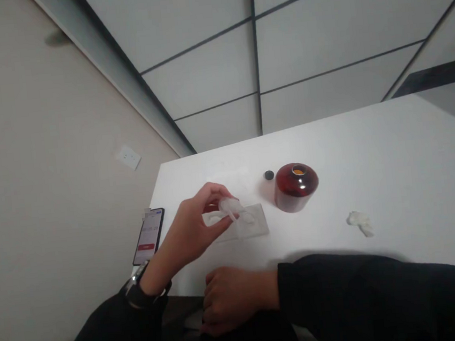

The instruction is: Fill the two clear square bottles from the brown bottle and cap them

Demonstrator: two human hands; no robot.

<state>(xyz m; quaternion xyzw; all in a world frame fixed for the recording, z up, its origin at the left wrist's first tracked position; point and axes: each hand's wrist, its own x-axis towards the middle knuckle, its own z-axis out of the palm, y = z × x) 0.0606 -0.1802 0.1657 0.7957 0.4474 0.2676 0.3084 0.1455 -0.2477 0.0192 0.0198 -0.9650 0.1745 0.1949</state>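
Observation:
My left hand (202, 216) reaches over the table with thumb and fingers pinched on a small translucent, cup-shaped plastic piece (228, 207); its exact kind is unclear. Just beneath lies a flat whitish rectangular packet (260, 222) with a rounded marking, partly hidden by the hand. My right hand (234, 298) rests at the table's near edge, its fingers curled into a loose fist, and nothing shows in it. To the right of the packet stands a reddish-brown bottle (294, 192), upright, with its mouth uncovered. Beside it on the left is a small black cap (269, 175).
A phone (149, 237) with a lit screen lies along the left edge of the white table (317, 231). A crumpled whitish tissue (360, 223) sits at the right. Wall with a socket (129, 157) borders the left; pale cabinet panels (218, 75) stand behind.

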